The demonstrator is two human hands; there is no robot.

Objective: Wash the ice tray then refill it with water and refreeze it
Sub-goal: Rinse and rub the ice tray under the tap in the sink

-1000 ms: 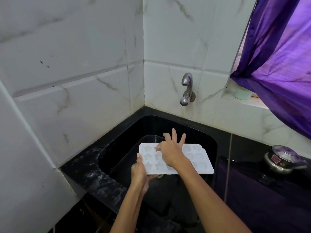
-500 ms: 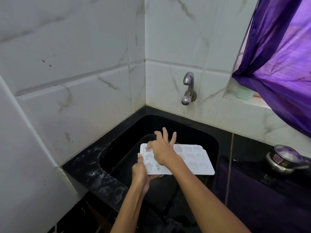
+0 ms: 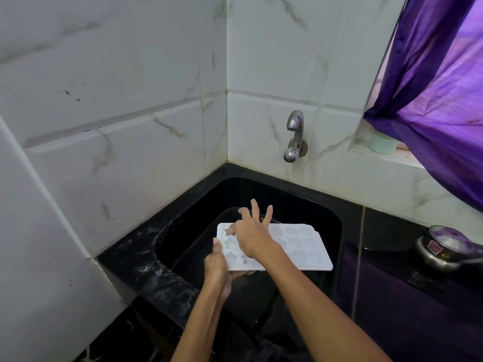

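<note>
Ice tray is held level over the sink, long axis L-R, w/ the tap beyond it. Your left hand grips the near-left corner; right hand rests on the star cavities, fingers spread.

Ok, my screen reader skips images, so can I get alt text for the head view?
A person holds a white ice tray over a black sink, left hand gripping its near corner, right hand rubbing its moulds. A wall tap above shows no water.
</note>
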